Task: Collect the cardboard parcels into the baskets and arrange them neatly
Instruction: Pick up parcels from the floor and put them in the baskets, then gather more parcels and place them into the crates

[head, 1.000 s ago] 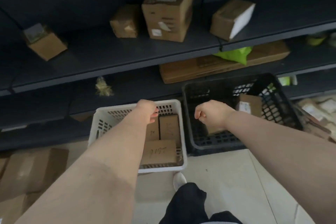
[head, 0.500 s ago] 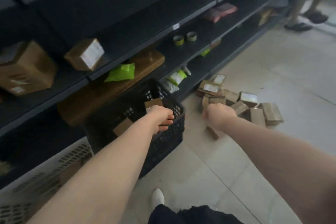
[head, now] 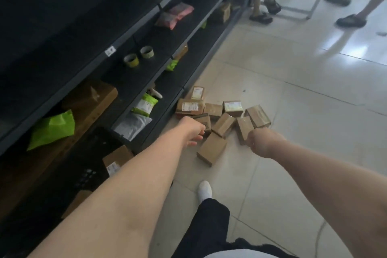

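Several brown cardboard parcels (head: 223, 124) lie in a loose heap on the tiled floor beside the bottom shelf. The nearest parcel (head: 211, 148) lies a little apart, between my two hands. My left hand (head: 193, 132) hovers over the heap's left edge with fingers loosely curled, holding nothing. My right hand (head: 260, 142) is balled in a fist at the heap's right edge, also holding nothing. The black basket (head: 90, 146) stands at the lower left under my left forearm, with a labelled parcel (head: 117, 159) inside it. The white basket is out of view.
Dark shelving (head: 134, 33) runs along the left with tape rolls (head: 138, 56), green bags (head: 52, 128) and more boxes. Two people's sandalled feet (head: 261, 16) (head: 351, 20) stand at the far end of the aisle. My white shoe (head: 204, 189) is on the floor below the heap.
My view swung right from the two baskets to the heap of parcels on the floor. Both arms stretched forward toward that heap, holding nothing throughout.
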A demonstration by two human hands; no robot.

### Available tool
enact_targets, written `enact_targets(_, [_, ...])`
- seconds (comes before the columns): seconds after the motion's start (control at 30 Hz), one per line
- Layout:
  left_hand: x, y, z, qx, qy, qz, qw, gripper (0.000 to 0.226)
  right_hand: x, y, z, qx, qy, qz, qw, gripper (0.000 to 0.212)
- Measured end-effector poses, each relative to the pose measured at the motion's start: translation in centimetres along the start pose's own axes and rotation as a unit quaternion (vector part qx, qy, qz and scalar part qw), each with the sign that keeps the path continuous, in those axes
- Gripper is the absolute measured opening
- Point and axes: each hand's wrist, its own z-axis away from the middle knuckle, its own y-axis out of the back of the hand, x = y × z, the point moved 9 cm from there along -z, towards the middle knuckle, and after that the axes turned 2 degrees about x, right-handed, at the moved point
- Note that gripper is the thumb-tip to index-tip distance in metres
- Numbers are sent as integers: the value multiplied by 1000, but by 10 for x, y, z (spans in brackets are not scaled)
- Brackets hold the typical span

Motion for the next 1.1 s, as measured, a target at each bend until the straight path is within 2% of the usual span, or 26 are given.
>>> enact_targets(0.07, [14,-3,-33,8,8,-4,1000,27,10,2,-26,-36,-1,10,999,29])
enact_targets(0.17, [24,-6,-79,18,36,-20,999,33,24,12,-63,-44,-25,-19,999,37])
enact_targets(0.33, [36,-14,-138,29,74,-48,996,32,51,25,-115,-42,-65,-47,996,28])
enact_targets(0.47, [47,-40,-172,6,90,-73,993,33,80,23,-152,-52,-86,-56,993,27])
enact_targets(0.57, [56,-65,-200,-13,96,-111,989,39,103,18,-185,-61,-106,-83,989,25])
enact_targets(0.7, [58,-90,-240,30,128,-122,984,57,132,8,-243,-69,-114,-132,982,24])
enact_targets(0.77, [60,-110,-260,40,143,-135,980,61,145,-2,-275,-85,-106,-183,974,25])
enact_targets(0.9, [72,-152,-313,61,144,-182,971,50,174,-30,-338,-124,-119,-290,942,19])
enact_targets(1.1, [60,-222,-419,54,132,-240,960,47,212,-101,-433,-143,-147,-328,922,18])
